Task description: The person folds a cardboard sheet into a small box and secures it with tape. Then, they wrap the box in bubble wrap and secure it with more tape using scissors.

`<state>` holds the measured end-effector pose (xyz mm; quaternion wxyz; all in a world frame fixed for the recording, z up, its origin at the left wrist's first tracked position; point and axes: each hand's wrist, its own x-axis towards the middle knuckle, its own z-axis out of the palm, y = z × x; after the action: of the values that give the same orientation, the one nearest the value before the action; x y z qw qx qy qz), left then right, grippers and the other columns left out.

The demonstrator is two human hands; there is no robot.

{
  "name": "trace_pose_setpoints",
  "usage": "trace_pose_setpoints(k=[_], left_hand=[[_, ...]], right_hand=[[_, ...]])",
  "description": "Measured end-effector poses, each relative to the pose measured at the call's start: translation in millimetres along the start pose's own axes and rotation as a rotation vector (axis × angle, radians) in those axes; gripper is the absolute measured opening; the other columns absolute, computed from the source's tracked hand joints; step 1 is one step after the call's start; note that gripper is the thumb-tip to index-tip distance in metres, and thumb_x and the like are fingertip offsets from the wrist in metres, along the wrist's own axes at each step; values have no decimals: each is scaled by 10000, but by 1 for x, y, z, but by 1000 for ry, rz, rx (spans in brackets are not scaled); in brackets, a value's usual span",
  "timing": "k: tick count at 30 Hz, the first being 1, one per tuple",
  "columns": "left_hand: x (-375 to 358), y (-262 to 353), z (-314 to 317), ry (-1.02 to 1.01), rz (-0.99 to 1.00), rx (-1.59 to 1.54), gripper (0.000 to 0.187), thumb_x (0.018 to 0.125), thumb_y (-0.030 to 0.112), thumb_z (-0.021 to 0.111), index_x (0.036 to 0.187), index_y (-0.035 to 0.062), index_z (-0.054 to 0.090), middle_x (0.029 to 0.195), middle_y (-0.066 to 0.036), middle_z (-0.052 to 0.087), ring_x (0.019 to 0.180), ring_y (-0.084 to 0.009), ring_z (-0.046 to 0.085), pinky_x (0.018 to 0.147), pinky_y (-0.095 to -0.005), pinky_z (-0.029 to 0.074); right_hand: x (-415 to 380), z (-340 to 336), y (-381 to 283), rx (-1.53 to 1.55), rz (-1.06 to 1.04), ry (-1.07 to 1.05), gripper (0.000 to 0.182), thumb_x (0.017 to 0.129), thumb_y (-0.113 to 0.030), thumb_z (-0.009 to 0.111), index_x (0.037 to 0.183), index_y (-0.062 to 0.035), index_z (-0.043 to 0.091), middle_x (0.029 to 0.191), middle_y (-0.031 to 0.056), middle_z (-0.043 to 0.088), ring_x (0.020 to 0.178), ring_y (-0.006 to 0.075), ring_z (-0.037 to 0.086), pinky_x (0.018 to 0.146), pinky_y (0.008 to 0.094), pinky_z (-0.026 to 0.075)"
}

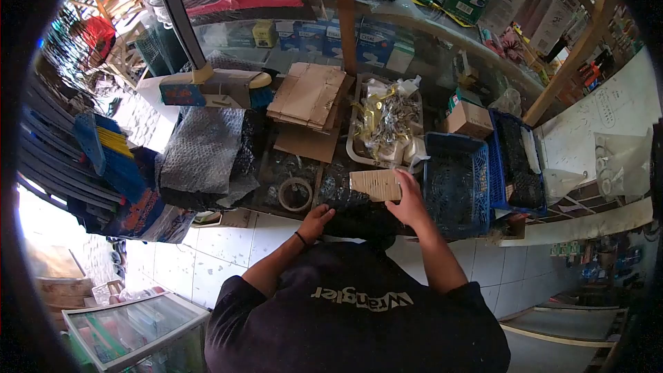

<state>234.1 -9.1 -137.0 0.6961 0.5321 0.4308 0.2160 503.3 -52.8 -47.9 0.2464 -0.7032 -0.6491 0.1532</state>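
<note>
My right hand (409, 200) grips the right end of a small piece of corrugated cardboard (371, 184), thumb below and fingers over its edge. Under and in front of it lies shiny black bubble wrap (349, 213). Near the counter's front edge, my left hand (318, 222) has its thumb and fingers pressed together at the left edge of that black wrap; its fingertips are partly hidden. A roll of tape (295, 194) lies just beyond my left hand.
A white tray (358, 150) of metal fittings in plastic bags stands behind the cardboard. Folded cardboard (307, 93) is stacked left of it. Blue plastic baskets (428, 200) stand to the right. Grey bubble wrap (204, 145) lies at left, below a glass display case.
</note>
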Motion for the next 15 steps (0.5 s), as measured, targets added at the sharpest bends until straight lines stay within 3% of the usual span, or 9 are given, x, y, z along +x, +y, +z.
trace_pose_setpoints(k=[1,3,5,7,11,15], left_hand=[[5,-6,-1,-16,29,-12,313,884,309,571,985,13,548,892,-7,537,844,-126,493,758,-266,406],[6,-20,3,10,117,92,301,928,260,466,1084,15,542,1109,-122,510,1056,-231,471,912,-319,369],[10,-28,2,5,76,102,375,930,259,454,1200,0,483,1253,-160,477,1182,-254,438,997,-321,330],[15,-23,0,-44,-102,21,577,891,305,534,1331,-32,371,1323,-122,440,1222,-196,394,1012,-271,290],[24,-45,-5,-51,-13,110,512,908,298,481,1296,-29,418,1363,-160,396,1275,-231,350,1039,-294,269],[33,-51,-14,-127,-17,164,486,921,297,438,1287,-22,433,1412,-192,323,1327,-267,278,1066,-322,237]], right_hand=[[7,-2,-2,-49,-4,-73,788,640,-125,731,1330,-92,351,1357,141,316,1230,355,359,961,444,386],[16,-4,-3,-154,2,-183,843,613,-116,735,1353,-121,332,1377,115,282,1245,350,337,967,449,385],[24,-3,-3,-271,22,-256,885,593,-115,742,1369,-148,319,1383,90,261,1261,339,314,967,451,388],[30,-8,-7,-282,58,-300,904,573,-116,754,1366,-143,323,1352,96,293,1239,334,344,957,438,402],[29,-18,-14,-167,145,-297,913,511,-100,761,1332,-129,362,1274,103,352,1155,328,436,922,405,429],[19,-46,-33,-208,91,-167,824,531,-77,767,1268,-91,400,1222,123,376,1118,343,453,901,396,447]])
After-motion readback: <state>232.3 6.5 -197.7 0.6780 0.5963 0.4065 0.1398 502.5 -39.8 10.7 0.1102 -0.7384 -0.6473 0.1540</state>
